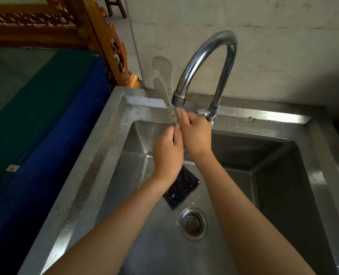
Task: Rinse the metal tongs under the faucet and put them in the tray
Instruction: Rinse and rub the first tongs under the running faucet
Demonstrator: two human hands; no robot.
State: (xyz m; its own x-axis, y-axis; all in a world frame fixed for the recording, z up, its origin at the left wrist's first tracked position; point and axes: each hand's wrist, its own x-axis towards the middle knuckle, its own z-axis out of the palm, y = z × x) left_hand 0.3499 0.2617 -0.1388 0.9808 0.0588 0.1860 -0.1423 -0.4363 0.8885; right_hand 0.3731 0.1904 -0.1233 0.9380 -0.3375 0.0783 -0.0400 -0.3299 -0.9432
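Observation:
The metal tongs (163, 76) point up and away over the sink's back left rim, their perforated spoon-shaped ends blurred. My left hand (167, 153) grips the lower part of the tongs. My right hand (195, 133) closes around the arms just above it, right under the spout of the curved chrome faucet (206, 62). A thin stream of water runs from the spout onto the tongs and my right fingers. No tray is in view.
A steel sink (97, 155) fills the view, with a round drain (193, 223) near the middle and a dark scouring pad (181, 190) lying beside it. A blue and green covered surface (35, 108) lies to the left, with carved wooden furniture (109, 42) behind it.

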